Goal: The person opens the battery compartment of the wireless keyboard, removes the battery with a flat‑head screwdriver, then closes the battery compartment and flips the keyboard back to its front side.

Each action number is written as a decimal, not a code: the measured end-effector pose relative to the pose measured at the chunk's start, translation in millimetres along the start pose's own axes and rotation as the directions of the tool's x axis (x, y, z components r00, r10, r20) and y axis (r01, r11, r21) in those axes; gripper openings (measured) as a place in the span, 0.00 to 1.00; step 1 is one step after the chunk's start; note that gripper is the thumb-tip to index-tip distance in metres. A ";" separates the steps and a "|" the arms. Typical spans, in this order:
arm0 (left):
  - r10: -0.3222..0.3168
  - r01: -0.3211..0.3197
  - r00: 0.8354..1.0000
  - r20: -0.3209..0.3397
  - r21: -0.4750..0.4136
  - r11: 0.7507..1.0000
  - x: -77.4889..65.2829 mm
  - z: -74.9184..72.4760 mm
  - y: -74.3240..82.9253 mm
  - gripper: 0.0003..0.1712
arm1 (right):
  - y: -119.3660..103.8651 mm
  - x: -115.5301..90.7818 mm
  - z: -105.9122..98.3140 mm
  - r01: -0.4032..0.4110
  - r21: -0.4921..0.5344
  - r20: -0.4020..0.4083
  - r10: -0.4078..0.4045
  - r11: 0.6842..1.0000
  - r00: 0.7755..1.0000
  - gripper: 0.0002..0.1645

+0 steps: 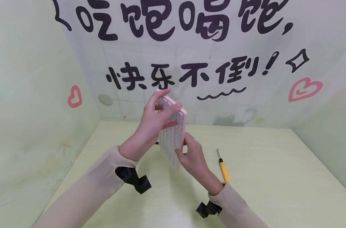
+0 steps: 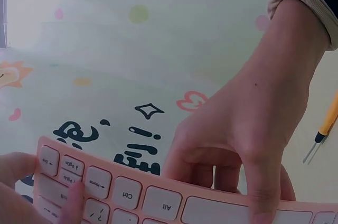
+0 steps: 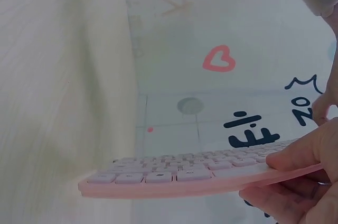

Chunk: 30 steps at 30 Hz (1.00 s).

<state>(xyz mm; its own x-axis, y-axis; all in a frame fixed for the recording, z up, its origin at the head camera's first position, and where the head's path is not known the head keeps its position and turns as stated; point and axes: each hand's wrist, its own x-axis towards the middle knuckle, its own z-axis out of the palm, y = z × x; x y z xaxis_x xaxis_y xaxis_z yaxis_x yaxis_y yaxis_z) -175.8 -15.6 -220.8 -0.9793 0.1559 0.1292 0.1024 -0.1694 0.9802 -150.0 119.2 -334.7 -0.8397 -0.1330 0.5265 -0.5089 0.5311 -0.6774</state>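
Note:
A pink keyboard [image 1: 168, 136] with white keys stands on end in mid-air above the table, its keys turned to the left in the head view. My left hand [image 1: 154, 122] holds its upper end, thumb on the near edge and fingers at the top and across the keys. Lower down, my right hand [image 1: 193, 155] grips the near long edge. In the left wrist view the right thumb presses the space bar [image 2: 216, 211] side, with the other fingers behind the keyboard. The right wrist view shows the keyboard [image 3: 174, 182] edge-on, pinched by the right hand [image 3: 301, 182].
A screwdriver with a yellow handle [image 1: 224, 171] and a pronged metal tip lies on the pale table [image 1: 261, 177], right of my right hand. Part of a small dark object [image 1: 157, 143] shows behind the keyboard. Printed walls enclose the table at the back and sides.

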 end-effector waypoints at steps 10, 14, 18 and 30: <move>0.024 -0.025 0.999 -0.033 -0.033 0.999 6.9 7.4 -10.9 0.30 | 4.8 -3.0 -0.2 -0.015 0.052 -0.009 0.016 0.999 1.000 0.29; 0.017 -0.019 0.998 -0.061 -0.038 0.999 10.1 12.6 -15.3 0.30 | 9.7 -3.1 -0.5 -0.016 0.067 -0.009 0.016 0.998 1.000 0.30; 0.003 -0.007 0.997 -0.074 -0.052 0.999 13.8 18.3 -20.5 0.30 | 14.4 -3.8 0.4 -0.054 0.099 0.001 0.054 0.994 0.999 0.31; 0.015 -0.019 0.999 -0.046 -0.092 0.996 23.9 33.1 -36.2 0.32 | 32.0 -9.4 -1.0 -0.132 0.158 -0.042 0.140 0.979 0.989 0.30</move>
<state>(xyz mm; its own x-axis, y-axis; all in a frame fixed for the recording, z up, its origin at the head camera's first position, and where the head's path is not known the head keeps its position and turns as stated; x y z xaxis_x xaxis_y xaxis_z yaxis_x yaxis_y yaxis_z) -197.2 26.5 -248.2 -0.9846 0.1087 0.1373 0.1049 -0.2617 0.9594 -158.2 138.4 -360.8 -0.8940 -0.0223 0.4476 -0.4174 0.4050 -0.8135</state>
